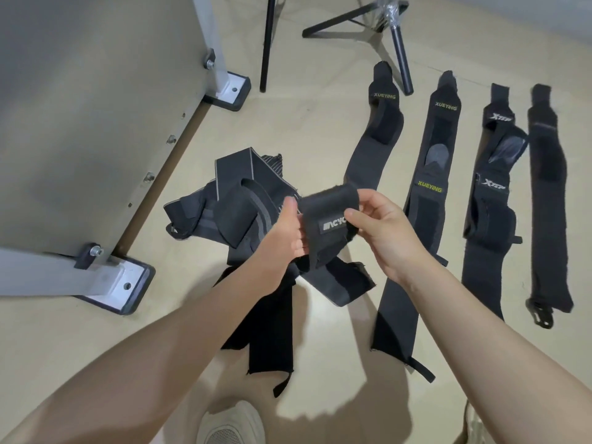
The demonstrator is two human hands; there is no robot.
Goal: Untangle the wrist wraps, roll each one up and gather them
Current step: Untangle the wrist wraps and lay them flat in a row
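Note:
I hold a black wrist wrap (323, 213) with a white logo label above the floor, between both hands. My left hand (285, 229) grips its left edge and my right hand (384, 229) pinches its right end, thumb over the label. The strap's tail hangs down from my hands to the floor. Under and left of my hands lies a tangled pile of black wraps (230, 203). To the right, several wraps lie stretched out side by side: two marked XUEYING (374, 145) (426, 187), one marked XTEP (490, 190), and a plain one (547, 200).
A grey metal frame with bolted feet (121, 283) stands on the beige floor at the left. Black tripod legs (400, 49) and a pole (267, 43) stand at the back. My shoes (230, 424) show at the bottom edge.

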